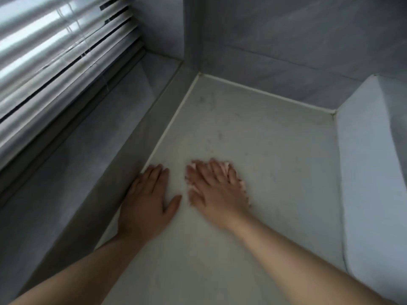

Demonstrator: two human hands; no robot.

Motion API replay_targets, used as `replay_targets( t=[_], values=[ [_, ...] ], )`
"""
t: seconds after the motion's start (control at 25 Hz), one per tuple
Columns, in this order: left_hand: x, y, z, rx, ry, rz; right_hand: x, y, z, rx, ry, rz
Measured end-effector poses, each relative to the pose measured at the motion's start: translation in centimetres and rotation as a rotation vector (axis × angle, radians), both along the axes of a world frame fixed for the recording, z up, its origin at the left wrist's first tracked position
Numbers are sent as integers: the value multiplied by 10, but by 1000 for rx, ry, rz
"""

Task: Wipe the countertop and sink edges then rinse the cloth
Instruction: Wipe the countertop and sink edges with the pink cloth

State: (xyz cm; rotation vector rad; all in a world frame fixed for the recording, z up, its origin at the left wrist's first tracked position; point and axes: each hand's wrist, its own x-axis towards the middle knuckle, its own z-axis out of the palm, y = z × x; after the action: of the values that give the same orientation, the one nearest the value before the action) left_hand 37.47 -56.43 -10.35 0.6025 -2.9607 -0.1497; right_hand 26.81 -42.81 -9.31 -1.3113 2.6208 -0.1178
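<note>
My right hand lies flat, fingers spread, pressing the pink cloth onto the pale countertop near its middle. The hand is blurred and covers most of the cloth, so only pink edges peek out around my fingers. My left hand rests open and palm down at the countertop's left edge beside the grey ledge, holding nothing; far left, the window blinds are cut off.

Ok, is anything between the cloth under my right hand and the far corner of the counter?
Nothing visible. The pale grey countertop lies bare from the pink cloth under the right hand to the white sealant seam at the walls, bar faint dark specks. The left hand rests flat beside it, out of that path.
</note>
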Motion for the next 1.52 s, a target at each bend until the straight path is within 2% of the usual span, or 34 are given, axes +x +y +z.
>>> replay_targets(
  t=[0.04, 0.08, 0.2, 0.24, 0.32, 0.44, 0.56, 0.64, 0.72, 0.88, 0.96, 1.04, 1.12, 1.24, 1.32, 1.36, 1.44, 1.52],
  values=[
    [6, 0, 0, -2, 1, 5, -16, 4, 1, 9, 1, 20],
    [9, 1, -1, -2, 2, 18, -35, 6, 0, 33, 15, -61],
    [10, 4, -5, 19, 70, 86, -89, -17, 0, -8, -9, -507],
    [10, 4, -6, 26, 95, 118, -93, -39, -1, -29, -38, -570],
    [11, 4, -8, 34, 131, 154, -79, -90, -5, -63, -83, -503],
    [11, 1, -9, 42, 175, 159, -45, -134, -3, -121, -99, -277],
    [10, 0, -10, 19, 167, 141, -36, -106, -3, -88, -72, -92],
    [9, 1, -10, -9, 136, 117, -47, -64, -2, -64, -20, -89],
    [8, 3, -8, -24, 116, 97, -65, -11, -4, -34, 29, -239],
    [7, 3, -7, -30, 94, 95, -84, 106, 0, 75, 50, -715],
    [6, 3, -7, -21, 78, 102, -82, 131, 4, 97, -16, -894],
    [6, 3, -5, -10, 58, 107, -70, 113, 4, 87, -27, -963],
    [6, 3, -6, 0, 47, 96, -42, 67, 0, 82, -1, -810],
    [8, -1, -6, 12, 32, 49, 32, 2, 1, -17, -19, -351],
    [12, -3, -7, 7, 15, 1, 58, 11, 1, -32, -19, -76],
    [18, -4, -7, 10, 2, -19, 58, 29, -1, -41, 17, -40],
    [29, -3, -5, 37, -20, -45, 30, 72, -7, -12, 67, -194],
    [45, 1, -7, 74, -41, -58, -4, 103, -9, 36, 33, -537]
  ],
)
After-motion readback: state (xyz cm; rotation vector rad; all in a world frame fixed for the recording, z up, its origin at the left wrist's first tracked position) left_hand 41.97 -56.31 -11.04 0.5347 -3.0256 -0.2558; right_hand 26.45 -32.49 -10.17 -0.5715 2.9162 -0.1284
